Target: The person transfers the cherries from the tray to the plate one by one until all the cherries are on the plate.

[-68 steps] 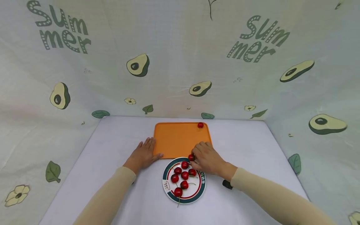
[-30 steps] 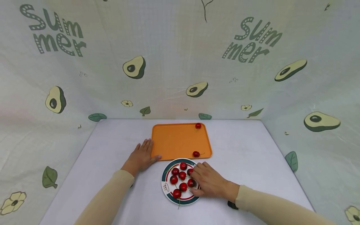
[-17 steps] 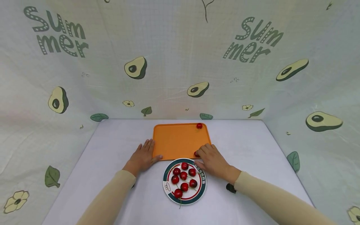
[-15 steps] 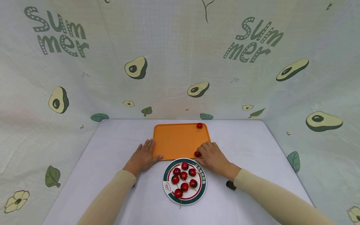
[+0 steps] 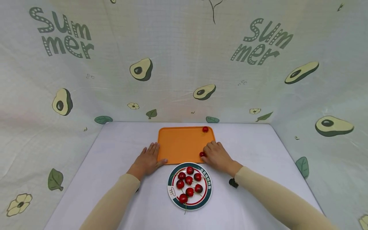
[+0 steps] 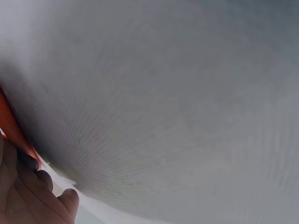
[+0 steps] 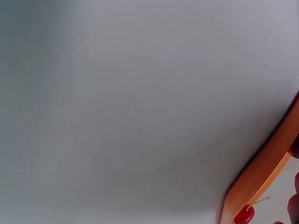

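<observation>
My right hand (image 5: 218, 156) is over the near right corner of the orange tray (image 5: 179, 145), its curled fingers on a dark red cherry (image 5: 202, 154) inside the rim. In the right wrist view, that cherry (image 7: 295, 148) shows by the tray wall (image 7: 261, 161); the fingers (image 7: 294, 205) are mostly cut off. My left hand (image 5: 147, 159) lies with straight fingers along the tray's left edge, thumb at the near left corner. Another cherry (image 5: 205, 129) lies in the tray's far right corner.
In front of the tray stands a round plate (image 5: 207, 193) with a green rim, holding several stemmed cherries (image 5: 188, 180). A white cloth (image 5: 129, 134) covers the table. Patterned fabric (image 5: 175, 48) hangs behind and at both sides.
A cherry came down in the tray's near right corner. My right hand went to the plate, where another cherry appeared, then returned to the tray cherry, which has shifted slightly away. My left hand stayed.
</observation>
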Demonstrator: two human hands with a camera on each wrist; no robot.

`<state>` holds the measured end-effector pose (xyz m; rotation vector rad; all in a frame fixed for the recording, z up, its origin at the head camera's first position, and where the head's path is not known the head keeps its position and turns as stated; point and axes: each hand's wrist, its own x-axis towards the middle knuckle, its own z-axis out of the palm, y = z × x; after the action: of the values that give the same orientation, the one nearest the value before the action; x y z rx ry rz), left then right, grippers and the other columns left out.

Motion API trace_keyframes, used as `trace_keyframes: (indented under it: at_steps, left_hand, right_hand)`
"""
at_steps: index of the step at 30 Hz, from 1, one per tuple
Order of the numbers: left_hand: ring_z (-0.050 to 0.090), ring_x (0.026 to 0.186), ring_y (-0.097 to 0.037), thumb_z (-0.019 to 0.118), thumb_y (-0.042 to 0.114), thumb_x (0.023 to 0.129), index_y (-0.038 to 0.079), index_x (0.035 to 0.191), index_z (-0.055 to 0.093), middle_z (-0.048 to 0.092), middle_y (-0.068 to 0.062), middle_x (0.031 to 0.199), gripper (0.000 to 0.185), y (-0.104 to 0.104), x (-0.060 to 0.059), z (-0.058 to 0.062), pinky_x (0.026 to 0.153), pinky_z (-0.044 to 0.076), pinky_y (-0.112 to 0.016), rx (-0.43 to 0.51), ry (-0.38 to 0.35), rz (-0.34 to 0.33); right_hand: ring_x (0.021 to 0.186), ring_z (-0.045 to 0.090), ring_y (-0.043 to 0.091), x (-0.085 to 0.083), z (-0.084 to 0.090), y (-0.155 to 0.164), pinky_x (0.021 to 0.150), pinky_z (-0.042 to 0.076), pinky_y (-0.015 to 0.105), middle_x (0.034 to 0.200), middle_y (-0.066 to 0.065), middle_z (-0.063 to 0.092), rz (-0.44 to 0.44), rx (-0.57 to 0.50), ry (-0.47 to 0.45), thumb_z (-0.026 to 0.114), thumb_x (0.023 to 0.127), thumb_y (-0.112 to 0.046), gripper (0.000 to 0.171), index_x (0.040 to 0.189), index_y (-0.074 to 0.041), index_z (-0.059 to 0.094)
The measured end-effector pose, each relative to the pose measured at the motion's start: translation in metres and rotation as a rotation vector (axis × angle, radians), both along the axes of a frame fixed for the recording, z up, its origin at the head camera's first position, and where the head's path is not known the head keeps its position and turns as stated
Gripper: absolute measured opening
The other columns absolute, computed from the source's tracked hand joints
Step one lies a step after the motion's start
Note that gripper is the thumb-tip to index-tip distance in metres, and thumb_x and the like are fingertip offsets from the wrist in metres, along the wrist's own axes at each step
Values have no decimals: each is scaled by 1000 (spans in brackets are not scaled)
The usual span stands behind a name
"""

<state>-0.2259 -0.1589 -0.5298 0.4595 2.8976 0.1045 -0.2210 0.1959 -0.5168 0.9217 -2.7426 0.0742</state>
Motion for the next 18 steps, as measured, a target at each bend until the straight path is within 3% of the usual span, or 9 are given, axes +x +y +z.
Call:
trace_keyframes:
  at_steps: [8, 18]
  left_hand:
    - [19, 163, -38, 40, 73, 103, -3, 166, 19, 24, -22, 173, 101, 0, 1, 0, 132, 19, -56, 4, 3, 6]
    - [18, 163, -38, 41, 72, 104, -3, 166, 19, 23, -22, 174, 101, 0, 1, 0, 132, 18, -56, 17, -3, 10]
  right_hand:
    - [94, 49, 25, -22, 3, -8, 79, 40, 38, 96, 7, 61, -58, 39, -35, 74, 99, -39, 35, 110, -6, 70]
    - [98, 50, 26, -34, -3, -6, 83, 44, 40, 102, 8, 63, -123, 72, -80, 72, 100, -44, 41, 115, -6, 70]
